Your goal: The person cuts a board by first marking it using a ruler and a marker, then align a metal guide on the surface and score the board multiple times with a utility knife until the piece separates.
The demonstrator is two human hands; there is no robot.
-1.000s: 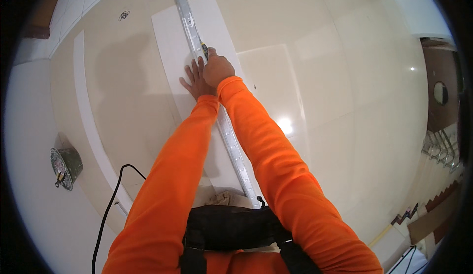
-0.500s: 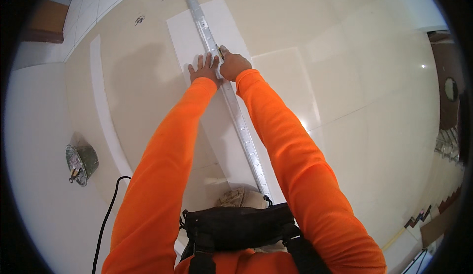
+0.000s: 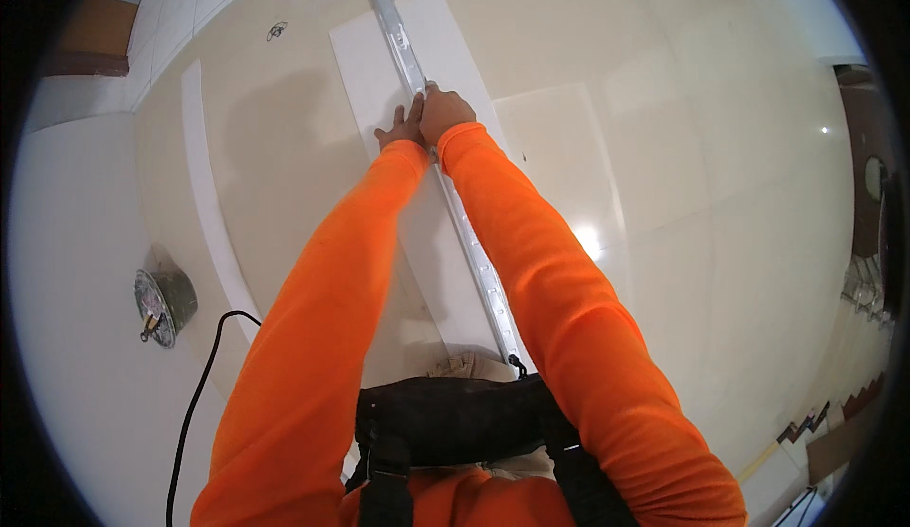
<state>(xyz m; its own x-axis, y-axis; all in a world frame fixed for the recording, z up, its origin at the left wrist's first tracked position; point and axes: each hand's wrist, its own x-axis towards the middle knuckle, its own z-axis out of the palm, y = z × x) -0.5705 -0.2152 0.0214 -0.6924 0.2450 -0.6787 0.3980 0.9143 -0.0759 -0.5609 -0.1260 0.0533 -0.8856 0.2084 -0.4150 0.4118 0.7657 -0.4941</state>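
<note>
A long slotted metal profile (image 3: 481, 263) lies lengthwise over a white board strip (image 3: 355, 48) on the floor. My left hand (image 3: 403, 130) presses on the profile's left side, fingers stretched out and partly spread. Right against it, my right hand (image 3: 445, 113) is closed at the profile's right edge, index finger pointing forward along the metal. In its grip is a slim yellow-and-black tool that looks like a utility knife, now almost wholly hidden by the fingers. The two hands touch or overlap.
A bucket (image 3: 175, 295) with a tool in it stands at the left. Farther in lies a narrow white strip (image 3: 204, 167). A black cable (image 3: 194, 399) curves at lower left, and a small wire tangle (image 3: 276, 31) lies on the glossy tiled floor (image 3: 758, 195).
My right hand has shifted slightly left and closer to my left hand, covering the tool that showed before. My left fingers are less widely spread. The whole view has shifted slightly.
</note>
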